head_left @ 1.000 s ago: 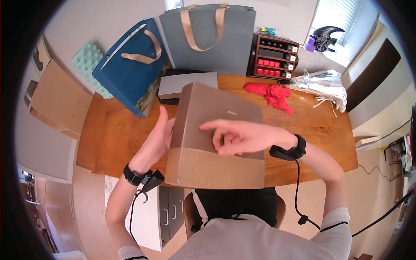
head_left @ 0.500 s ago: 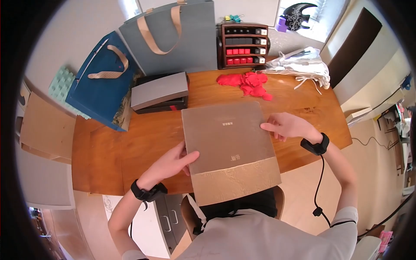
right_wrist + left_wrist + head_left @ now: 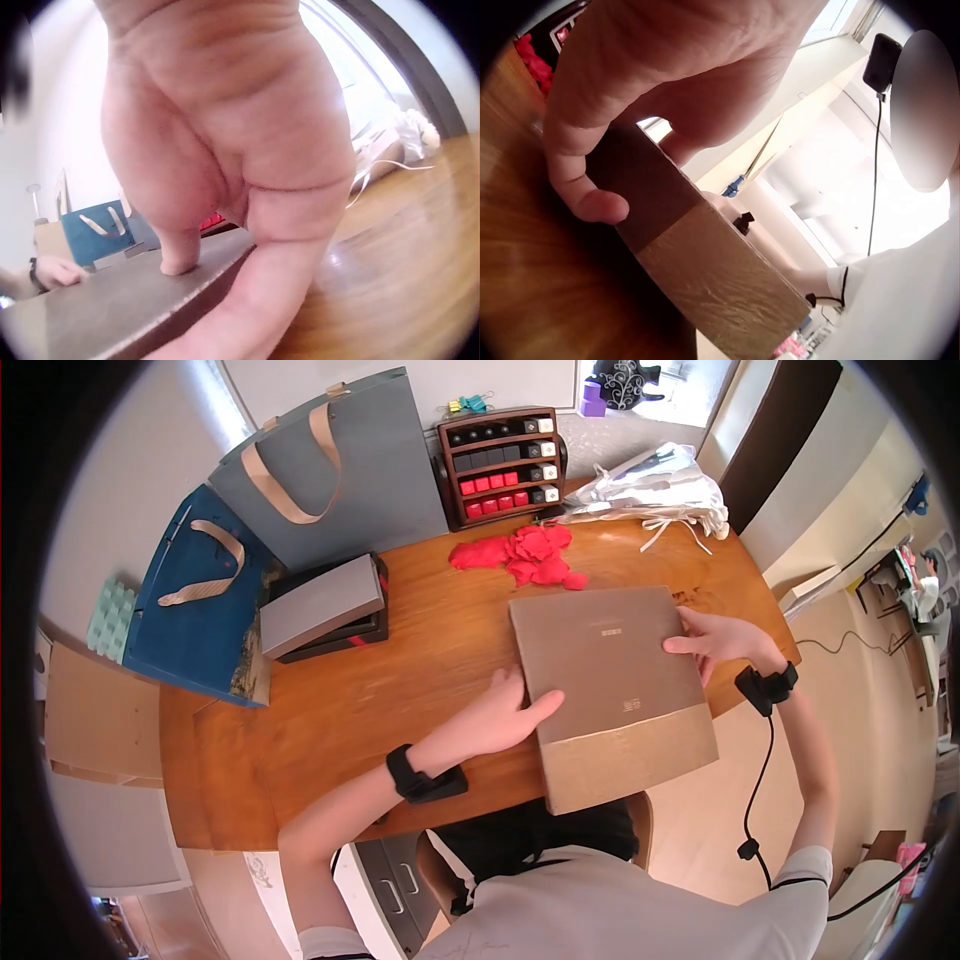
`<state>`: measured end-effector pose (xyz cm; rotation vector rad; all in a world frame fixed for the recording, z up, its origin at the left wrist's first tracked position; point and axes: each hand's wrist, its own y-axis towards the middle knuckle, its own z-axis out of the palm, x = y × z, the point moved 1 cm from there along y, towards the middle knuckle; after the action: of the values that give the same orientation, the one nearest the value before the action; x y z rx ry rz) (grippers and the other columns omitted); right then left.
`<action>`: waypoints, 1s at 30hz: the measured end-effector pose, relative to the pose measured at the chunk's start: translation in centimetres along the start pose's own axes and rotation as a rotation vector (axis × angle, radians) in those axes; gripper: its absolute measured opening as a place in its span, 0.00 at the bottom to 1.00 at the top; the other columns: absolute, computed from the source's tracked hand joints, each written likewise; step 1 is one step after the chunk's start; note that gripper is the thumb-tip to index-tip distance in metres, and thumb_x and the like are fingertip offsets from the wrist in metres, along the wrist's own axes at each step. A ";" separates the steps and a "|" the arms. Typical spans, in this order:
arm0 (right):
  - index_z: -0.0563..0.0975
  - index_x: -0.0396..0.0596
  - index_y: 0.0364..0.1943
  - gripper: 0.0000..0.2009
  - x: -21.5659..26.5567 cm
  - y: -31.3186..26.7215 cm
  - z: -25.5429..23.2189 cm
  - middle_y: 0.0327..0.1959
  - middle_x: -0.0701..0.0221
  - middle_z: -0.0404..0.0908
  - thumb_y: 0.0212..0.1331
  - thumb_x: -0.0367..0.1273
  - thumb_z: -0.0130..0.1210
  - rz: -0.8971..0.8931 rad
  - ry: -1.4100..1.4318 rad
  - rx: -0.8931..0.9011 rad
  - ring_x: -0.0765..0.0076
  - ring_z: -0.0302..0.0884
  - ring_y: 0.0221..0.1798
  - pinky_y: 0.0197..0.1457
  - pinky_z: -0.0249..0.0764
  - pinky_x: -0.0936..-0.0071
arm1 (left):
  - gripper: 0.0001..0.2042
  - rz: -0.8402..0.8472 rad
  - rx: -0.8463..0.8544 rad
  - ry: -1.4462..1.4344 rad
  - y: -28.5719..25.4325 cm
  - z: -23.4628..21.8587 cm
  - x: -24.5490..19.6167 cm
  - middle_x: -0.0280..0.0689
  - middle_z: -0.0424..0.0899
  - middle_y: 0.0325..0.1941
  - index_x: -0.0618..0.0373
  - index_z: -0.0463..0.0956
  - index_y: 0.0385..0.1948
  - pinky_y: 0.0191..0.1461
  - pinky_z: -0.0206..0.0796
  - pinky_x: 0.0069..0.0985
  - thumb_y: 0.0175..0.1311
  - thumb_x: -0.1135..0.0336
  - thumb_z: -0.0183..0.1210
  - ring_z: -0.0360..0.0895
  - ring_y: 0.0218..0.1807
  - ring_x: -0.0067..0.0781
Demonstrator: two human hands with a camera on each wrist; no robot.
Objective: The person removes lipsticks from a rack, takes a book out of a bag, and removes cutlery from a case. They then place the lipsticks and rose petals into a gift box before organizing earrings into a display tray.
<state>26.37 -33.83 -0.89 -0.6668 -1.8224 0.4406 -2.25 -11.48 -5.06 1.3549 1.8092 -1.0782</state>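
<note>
A flat brown box (image 3: 610,660) with a gold lower band lies over the front right edge of the wooden table, small print on its top. My left hand (image 3: 500,715) grips its left side, thumb on top; in the left wrist view the fingers of that hand (image 3: 604,206) curl against the box's side (image 3: 712,277). At the upper right edge my right hand (image 3: 718,638) holds the box, thumb on top and fingers down the side. In the right wrist view this hand (image 3: 232,150) straddles the edge of the box (image 3: 112,304).
A blue bag (image 3: 185,615), a grey bag (image 3: 330,470) and a grey-lidded box (image 3: 325,605) stand at the left. Behind are red petals (image 3: 530,555), a small drawer rack (image 3: 500,468) and a silvery wrapped bundle (image 3: 655,485). The table (image 3: 330,760) shows bare wood at the left.
The box, raised and tilted earlier, now lies flatter and further right in view. My right hand has gone from above its face to its right edge; the left thumb has come onto the top.
</note>
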 end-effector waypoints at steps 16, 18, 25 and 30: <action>0.68 0.38 0.69 0.37 -7.4 -2.5 -7.9 0.51 0.57 0.82 0.64 0.51 0.64 0.253 -0.016 -0.350 0.60 0.89 0.34 0.37 0.89 0.72 | 0.46 -0.017 0.025 0.170 14.4 2.9 -4.8 0.63 0.77 0.62 0.70 0.68 0.67 0.74 0.60 0.46 0.71 0.27 0.44 0.68 0.69 0.63; 0.69 0.38 0.69 0.38 -7.4 -1.8 -9.0 0.53 0.56 0.81 0.62 0.50 0.66 0.333 -0.052 -0.410 0.60 0.89 0.34 0.37 0.89 0.73 | 0.52 0.059 0.053 0.092 15.2 2.2 -4.9 0.70 0.71 0.65 0.81 0.66 0.65 0.74 0.61 0.45 0.70 0.25 0.42 0.63 0.74 0.65; 0.57 0.40 0.77 0.58 -4.3 0.1 -9.9 0.58 0.54 0.81 0.43 0.49 0.79 0.121 -0.393 -0.415 0.59 0.82 0.58 0.57 0.81 0.65 | 0.51 0.045 0.193 -0.248 15.5 -1.8 -6.2 0.48 0.79 0.59 0.72 0.65 0.69 0.56 0.75 0.28 0.67 0.23 0.48 0.82 0.50 0.36; 0.56 0.42 0.78 0.64 -1.5 1.6 -7.5 0.66 0.51 0.77 0.33 0.49 0.82 0.178 -0.692 -0.453 0.50 0.73 0.70 0.72 0.69 0.64 | 0.44 0.142 -0.110 0.073 10.5 -5.6 -7.5 0.48 0.78 0.62 0.66 0.59 0.74 0.60 0.74 0.30 0.68 0.40 0.63 0.82 0.52 0.35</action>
<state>34.20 -33.73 -0.39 -1.0849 -2.5696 0.4052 9.83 -8.48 1.48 1.4492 1.7671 -0.8526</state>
